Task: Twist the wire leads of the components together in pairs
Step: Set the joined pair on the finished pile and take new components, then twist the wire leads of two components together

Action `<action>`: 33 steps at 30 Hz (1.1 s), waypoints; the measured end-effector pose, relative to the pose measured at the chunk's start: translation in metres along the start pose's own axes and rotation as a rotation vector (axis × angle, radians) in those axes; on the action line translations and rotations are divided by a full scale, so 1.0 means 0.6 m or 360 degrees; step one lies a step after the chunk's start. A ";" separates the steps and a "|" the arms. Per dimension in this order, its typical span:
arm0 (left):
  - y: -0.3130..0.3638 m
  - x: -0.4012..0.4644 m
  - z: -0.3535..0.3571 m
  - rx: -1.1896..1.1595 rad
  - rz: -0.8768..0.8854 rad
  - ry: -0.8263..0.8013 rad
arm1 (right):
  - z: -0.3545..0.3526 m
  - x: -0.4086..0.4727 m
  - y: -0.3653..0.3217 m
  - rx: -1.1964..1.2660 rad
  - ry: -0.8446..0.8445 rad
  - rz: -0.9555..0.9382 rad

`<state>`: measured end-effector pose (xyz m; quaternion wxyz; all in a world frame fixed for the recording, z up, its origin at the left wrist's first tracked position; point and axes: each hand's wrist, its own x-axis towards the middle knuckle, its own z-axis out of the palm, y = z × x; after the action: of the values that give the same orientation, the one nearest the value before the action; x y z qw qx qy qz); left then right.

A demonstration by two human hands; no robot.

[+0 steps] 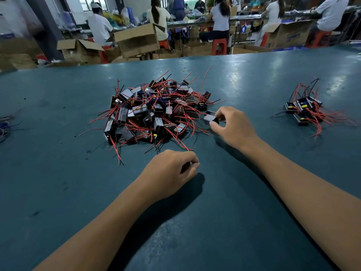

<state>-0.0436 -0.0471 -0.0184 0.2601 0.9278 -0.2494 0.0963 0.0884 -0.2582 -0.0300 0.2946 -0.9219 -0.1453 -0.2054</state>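
Components lie heaped at about twelve o'clock from the hands, in the middle of the green table, a tangle of small dark blocks with red and black leads sticking out all ways. Heaped like that, every piece is within a short reach, which is likely why the pile sits dead ahead.

At the pile's three o'clock edge, the right hand pinches one component between thumb and fingertips, gripping it by its near end. It seems to be lifting that piece off the rim of the heap, where the leads are least snarled with the others. Whether its wires are free of the tangle cannot be told.

At six o'clock from the pile, the left hand hovers over or rests on the table with fingers curled toward the thumb. It may hold something small or a wire end, but that is hidden, so its grip cannot be told. A red lead trails from the heap to just beside its knuckles.

Far out at three o'clock sits a smaller cluster of the same parts, well apart from the main heap, probably the finished pairs kept aside so that they do not mix back in.

At nine o'clock, at the table's edge, a few dark wires show.
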 end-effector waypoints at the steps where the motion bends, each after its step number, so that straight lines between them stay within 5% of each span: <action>1: 0.000 -0.001 0.000 0.0013 0.0002 0.0002 | -0.011 0.005 -0.004 0.0047 0.0073 0.0038; 5: -0.001 -0.001 0.000 0.0058 0.0004 0.0043 | -0.065 0.020 -0.033 0.0224 0.0466 0.0148; 8: 0.000 0.003 -0.002 -0.0149 -0.0173 0.0108 | -0.085 -0.022 -0.067 0.0328 0.0422 0.0056; 14: 0.024 0.012 -0.001 -0.1590 -0.0751 -0.0006 | -0.070 -0.175 -0.116 0.0289 -0.0078 -0.0308; 19: 0.019 0.007 0.002 -0.1744 -0.0790 0.0019 | -0.068 -0.192 -0.134 0.0479 -0.0295 -0.0465; 24: 0.007 0.008 -0.009 -0.1853 -0.0861 0.0162 | -0.085 -0.175 -0.108 0.0626 -0.0243 -0.0143; 33: 0.000 0.006 -0.003 -0.1923 -0.0864 0.0153 | -0.087 -0.160 -0.071 0.0830 -0.0527 0.0010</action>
<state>-0.0407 -0.0476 -0.0156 0.7605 0.6433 -0.0052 -0.0883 -0.0274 -0.2706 -0.0153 0.4942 -0.8366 -0.2363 -0.0073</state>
